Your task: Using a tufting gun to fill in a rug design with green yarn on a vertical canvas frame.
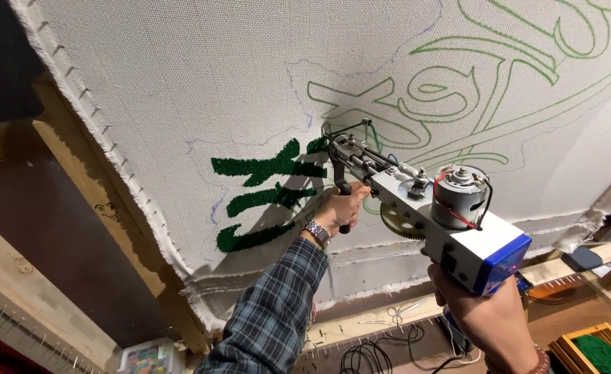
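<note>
Bridging both hands: tufting gun [416, 208]

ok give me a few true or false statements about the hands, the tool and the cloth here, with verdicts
1. The left hand grips the black front handle of the white-and-blue tufting gun. True.
2. The right hand hangs free of the gun. False: it holds the rear grip under the blue end.
3. The filled patches of dark green tufted yarn lie left of the gun's tip. True.
4. The stretched beige backing cloth carries red outlines. False: the outlines are green and faint blue.
5. The left wrist wears a metal wristwatch. True.
</note>
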